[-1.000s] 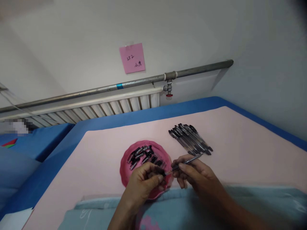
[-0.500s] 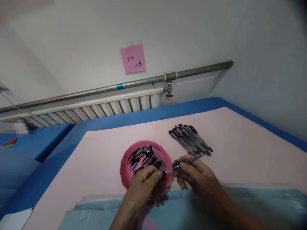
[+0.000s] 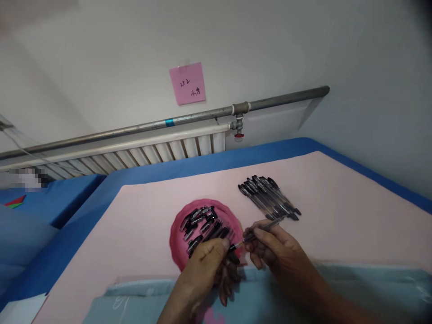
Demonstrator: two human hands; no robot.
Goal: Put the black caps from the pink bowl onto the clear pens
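Over the right rim of a pink bowl, my two hands are close together. My left hand pinches a small black piece that looks like a pen cap, mostly hidden by the thumb and finger. Between thumb and fingers, my right hand grips a slim clear-and-black pen, tilted with its front end toward the left hand. A pale tip shows between the pen and the black piece. Inside the bowl lie several black pen caps. Beyond my right hand, several capped pens lie side by side.
Pink sheeting covers the blue-edged table. A blue-green cloth lies along the near side. Behind the table are a radiator, a metal pipe and a pink note on the wall.
My left hand has shifted slightly right and down, its lower fingers spreading a little. More of the black piece shows beyond its thumb. My right hand keeps hold of the pen, nearly unmoved.
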